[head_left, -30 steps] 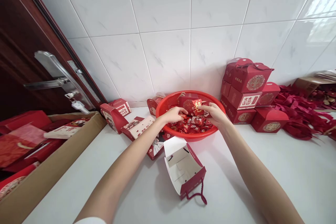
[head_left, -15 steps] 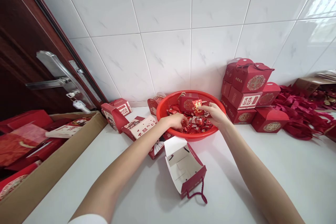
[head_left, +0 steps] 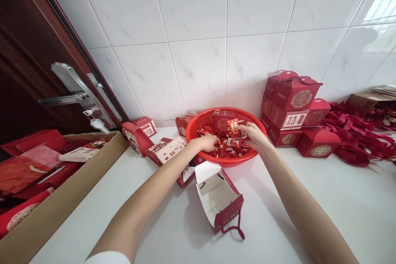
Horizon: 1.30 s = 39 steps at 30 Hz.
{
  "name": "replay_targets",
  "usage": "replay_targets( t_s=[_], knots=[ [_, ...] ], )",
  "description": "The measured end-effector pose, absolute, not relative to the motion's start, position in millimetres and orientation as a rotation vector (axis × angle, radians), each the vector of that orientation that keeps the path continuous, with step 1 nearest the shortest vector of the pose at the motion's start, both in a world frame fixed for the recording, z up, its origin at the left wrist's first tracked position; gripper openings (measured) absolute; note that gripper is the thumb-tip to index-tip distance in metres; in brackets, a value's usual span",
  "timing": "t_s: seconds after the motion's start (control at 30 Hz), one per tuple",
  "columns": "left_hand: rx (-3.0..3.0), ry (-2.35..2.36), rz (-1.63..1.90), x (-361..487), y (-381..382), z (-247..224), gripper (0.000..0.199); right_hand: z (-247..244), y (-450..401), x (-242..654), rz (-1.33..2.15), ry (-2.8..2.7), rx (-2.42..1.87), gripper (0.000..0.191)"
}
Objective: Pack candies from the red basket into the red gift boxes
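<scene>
Sitting open nearest me on the white tabletop (head_left: 266, 218), a dark red box (head_left: 229, 213): lid flap up, pale inner floor bare to view, cord handle (head_left: 239, 219) hanging down onto the surface. No sweets visible inside, so I judge this one not begun. Just beyond, partly behind my left forearm, a printed box (head_left: 171, 149) leans at an angle beside the red basket (head_left: 229, 162). Basket holds many wrapped sweets (head_left: 234, 143); plenty left there. My left hand (head_left: 208, 143) dips over the near-left part of them, fingers curled; cannot tell whether they have hold of one. My right hand (head_left: 252, 133), at the opposite side, pinches a red-and-gold packet (head_left: 233, 126) between thumb and fingers, above the sweets; something white-printed shows under the fingers, unclear. Behind it, inside the basket, a small maroon box (head_left: 223, 123). Farther right, against the tiled wall (head_left: 198, 8), stacked boxes (head_left: 296, 95) stand folded shut, apparently made up; contents hidden, so I can't count them as filled. Dark red ribbons (head_left: 349, 132) lie heaped beside them.
</scene>
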<state>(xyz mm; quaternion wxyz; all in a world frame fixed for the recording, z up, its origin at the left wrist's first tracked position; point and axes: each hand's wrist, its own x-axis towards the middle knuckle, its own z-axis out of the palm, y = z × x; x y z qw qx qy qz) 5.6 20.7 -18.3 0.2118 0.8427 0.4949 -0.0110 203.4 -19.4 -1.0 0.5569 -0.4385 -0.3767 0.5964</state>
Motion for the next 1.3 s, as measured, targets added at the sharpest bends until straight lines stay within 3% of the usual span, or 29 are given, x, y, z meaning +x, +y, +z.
replay_targets(
  t_s=[0.43, 0.8, 1.3],
  knots=[
    [2.263, 1.271, 0.285, 6.4, 20.2, -12.2, 0.013, -4.4, -16.3, 204.0, 1.418, -0.902, -1.011, 0.028],
    [2.257, 1.268, 0.627, 6.8, 19.6, -11.2, 0.019, 0.7, -20.2, 203.4, 1.41, -0.898, -1.049, 0.024],
    [2.183, 0.867, 1.112, 5.5, 15.1, -12.4, 0.006, -5.3, -15.6, 206.4, 1.407, -0.989, -1.072, 0.023]
  ],
)
